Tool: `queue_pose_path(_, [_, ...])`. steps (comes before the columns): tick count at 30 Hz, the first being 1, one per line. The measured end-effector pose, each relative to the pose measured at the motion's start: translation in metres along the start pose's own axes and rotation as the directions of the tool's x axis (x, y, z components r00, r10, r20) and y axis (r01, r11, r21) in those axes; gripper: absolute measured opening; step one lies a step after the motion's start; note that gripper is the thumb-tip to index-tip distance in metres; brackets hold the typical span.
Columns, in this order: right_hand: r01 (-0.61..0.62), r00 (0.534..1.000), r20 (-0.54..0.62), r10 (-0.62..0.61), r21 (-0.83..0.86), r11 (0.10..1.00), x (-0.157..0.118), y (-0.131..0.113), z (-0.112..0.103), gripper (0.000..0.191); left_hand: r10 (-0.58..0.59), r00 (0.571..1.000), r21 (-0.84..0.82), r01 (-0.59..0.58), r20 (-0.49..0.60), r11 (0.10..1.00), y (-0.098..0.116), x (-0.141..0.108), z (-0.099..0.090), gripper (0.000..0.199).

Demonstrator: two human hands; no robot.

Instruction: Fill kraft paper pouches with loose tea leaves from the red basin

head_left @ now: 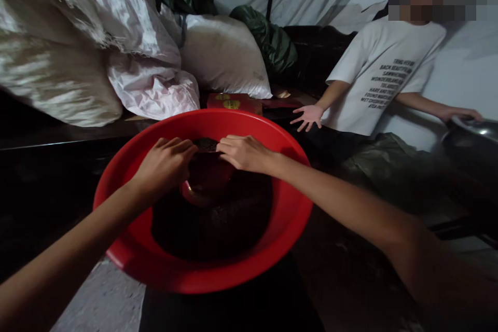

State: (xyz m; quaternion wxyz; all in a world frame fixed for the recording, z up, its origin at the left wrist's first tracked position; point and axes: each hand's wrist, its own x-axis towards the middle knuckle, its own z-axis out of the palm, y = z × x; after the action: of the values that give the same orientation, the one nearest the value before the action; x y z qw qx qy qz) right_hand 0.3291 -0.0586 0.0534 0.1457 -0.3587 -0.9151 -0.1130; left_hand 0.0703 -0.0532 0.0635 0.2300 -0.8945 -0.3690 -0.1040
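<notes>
A large red basin holds a dark mass of loose material, too dim to identify. Inside it, a dark red container with a shiny rim is tilted over the dark contents. My left hand has its fingers curled over the container's left edge. On the far right edge, my right hand grips the same container with bent fingers. Some dark grains show between my two hands, at the container's far side.
White sacks and green cloth bags lie on a dark bench behind the basin, beside a red box. At right stands a person in a white T-shirt, one hand spread, the other touching a metal bowl.
</notes>
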Motion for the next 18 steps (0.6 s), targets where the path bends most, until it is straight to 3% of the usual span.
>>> queue_pose_path(3, [-0.064, 0.998, 0.021, 0.065, -0.024, 0.998, -0.012, 0.013, -0.003, 0.015, 0.016, 1.0, -0.127, -0.013, 0.026, 0.992, -0.005, 0.008, -0.001, 0.016])
queue_pose_path(6, [-0.118, 0.992, 0.029, 0.12, -0.047, 0.992, -0.015, 0.011, 0.0, 0.014, 0.026, 0.999, -0.202, -0.018, 0.039, 0.979, 0.004, 0.018, -0.003, 0.016])
queue_pose_path(11, [-0.166, 0.986, -0.01, 0.166, 0.005, 0.986, 0.003, -0.01, -0.003, 0.015, -0.132, 0.986, -0.188, 0.148, 0.098, 0.971, 0.027, 0.028, -0.006, 0.018])
queue_pose_path(14, [-0.128, 0.991, -0.021, 0.129, 0.041, 0.991, 0.015, -0.022, -0.001, 0.018, -0.145, 0.986, -0.208, 0.16, 0.086, 0.965, 0.028, 0.021, -0.002, 0.022])
queue_pose_path(18, [-0.088, 0.996, 0.007, 0.087, 0.023, 0.996, 0.023, -0.026, 0.012, 0.026, -0.077, 0.997, -0.247, 0.078, 0.012, 0.966, 0.012, 0.002, 0.004, 0.021])
